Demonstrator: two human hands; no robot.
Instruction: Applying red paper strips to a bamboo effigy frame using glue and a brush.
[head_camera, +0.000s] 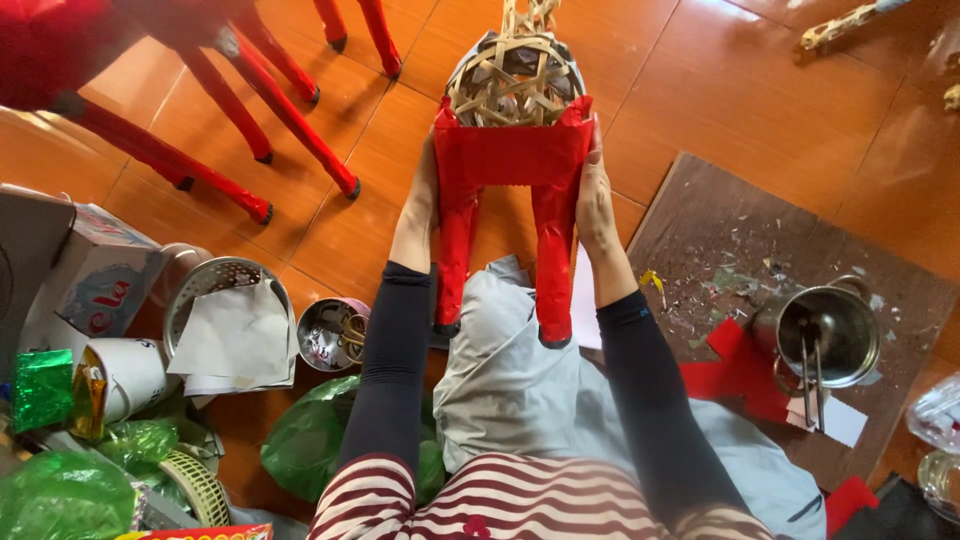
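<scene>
**Desk:** What are your hands doing in this one?

**Me:** Both are clamped on a woven bamboo frame (515, 85) half wrapped in red paper (512, 155). My left hand (422, 205) grips its left side and my right hand (594, 200) presses flat along its right side, fingers closed against the paper. The frame stands straight out in front of me, over the orange tiled floor (700, 80), with its two red-covered legs (553, 270) pointing back toward my lap, their tips resting on the grey cloth (500, 370) across my knees.

**Desk:** And the bare part?

**Me:** The far end is uncovered: an open lattice of pale strips, rounded like a basket.

**Desk:** What lies around you?

**Me:** Far left, more red-wrapped legs (240, 110) of other frames stand on the tiles. Near left, a white basket with paper sheets (232, 335), a small tin (333, 335), a white cup (128, 375) and green plastic bags (300, 440). On my right, a brown board (720, 230) flecked with scraps carries a steel pot (828, 335) with sticks in it, beside red paper offcuts (735, 370).
</scene>
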